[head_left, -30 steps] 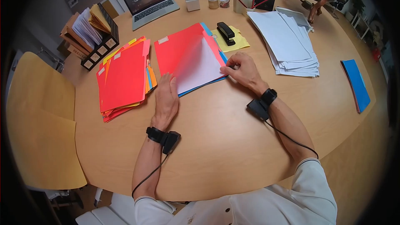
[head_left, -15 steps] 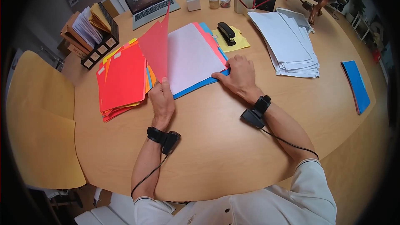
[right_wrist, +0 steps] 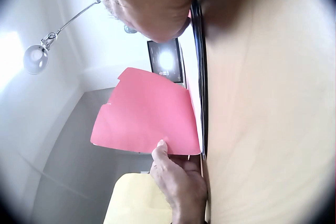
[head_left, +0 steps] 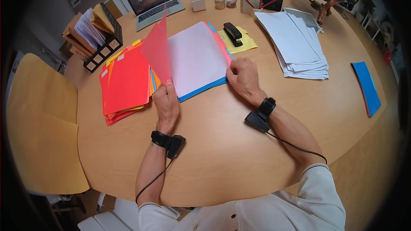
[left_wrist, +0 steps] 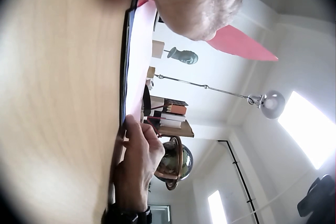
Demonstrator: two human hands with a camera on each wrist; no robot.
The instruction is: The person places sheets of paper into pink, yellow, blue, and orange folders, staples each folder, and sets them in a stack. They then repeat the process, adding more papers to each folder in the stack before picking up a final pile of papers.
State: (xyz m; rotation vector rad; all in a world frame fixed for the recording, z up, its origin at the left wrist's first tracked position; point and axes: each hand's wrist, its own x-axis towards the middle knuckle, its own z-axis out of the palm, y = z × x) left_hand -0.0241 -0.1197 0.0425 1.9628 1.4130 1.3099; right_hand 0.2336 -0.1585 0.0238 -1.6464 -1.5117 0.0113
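A red folder point(head_left: 156, 49) lies spread on the desk, its cover raised nearly upright on the left. White paper point(head_left: 197, 57) rests inside it, and a blue folder point(head_left: 203, 89) shows beneath along the near edge. With thumb and fingers my left hand point(head_left: 167, 102) grips the cover's near corner; the right wrist view shows the thumb on the inner face of the cover point(right_wrist: 147, 111). My right hand point(head_left: 245, 77) has curled fingers at the near right corner. In the left wrist view its thumb and fingers pinch the edge there; the palm side is hidden in the head view.
Left is a pile of red, orange and yellow folders point(head_left: 126, 79), close to my left hand. A black stapler point(head_left: 232, 34) sits on yellow paper beyond the folder. Loose white sheets point(head_left: 295, 45) and a blue folded item point(head_left: 365, 89) lie right. A laptop point(head_left: 156, 4) stands behind.
The cover has swung from lying over the paper to standing up at the left, now gripped by my left hand. My right hand has shifted slightly, its thumb drawn in at the corner.
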